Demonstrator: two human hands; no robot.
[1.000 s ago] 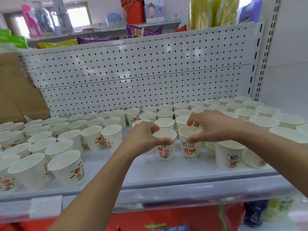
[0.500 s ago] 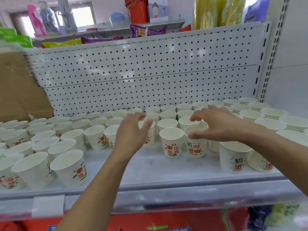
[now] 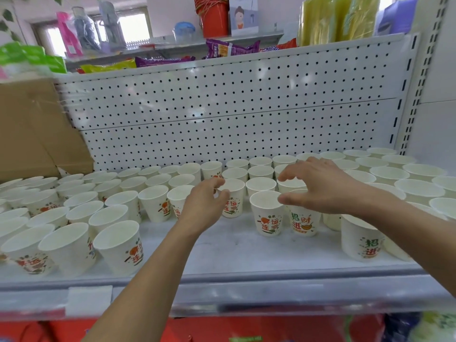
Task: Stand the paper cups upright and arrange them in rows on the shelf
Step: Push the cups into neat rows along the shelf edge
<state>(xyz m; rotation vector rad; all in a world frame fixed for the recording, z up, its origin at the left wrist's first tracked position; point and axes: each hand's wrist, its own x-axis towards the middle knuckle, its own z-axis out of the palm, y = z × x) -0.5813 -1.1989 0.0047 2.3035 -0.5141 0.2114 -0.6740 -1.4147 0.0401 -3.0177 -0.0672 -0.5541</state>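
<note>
Paper cups (image 3: 385, 174) are all upright as far as I can see. They fill the shelf (image 3: 222, 250) back to front on both sides; the middle front strip is bare and the rows there are ragged. Left hand (image 3: 204, 203) pinches the near rim of a mid-row cup (image 3: 233, 206), thumb and fingers curled onto it. Right hand (image 3: 323, 191) is released, fingers spread and hovering over the cups behind, thumb just beside the rim of the green-print cup (image 3: 304, 224). It holds nothing I can make out. Red-print cup (image 3: 266, 215) stands touching the green-print one, free of both hands.

Risks, my call: the cups look light and empty and are packed rim to rim. Dragging the mid-row cup by one side of its rim could tip it, crush the lip, or knock the neighbour on its left. Right palm hangs low over open rims, so a careless drop or sweep could topple several, domino style. Left forearm crosses the front edge, and a fast pull-back could clip the front-left cups and send one off the shelf.

Versus a second ago: both hands were on the two front cups, left on the red-print, right on the green-print. Both cups are now let go, side by side. Half a second ago the left hand was flat and reaching; now it has closed on the mid-row cup. Right hand has barely shifted.
</note>
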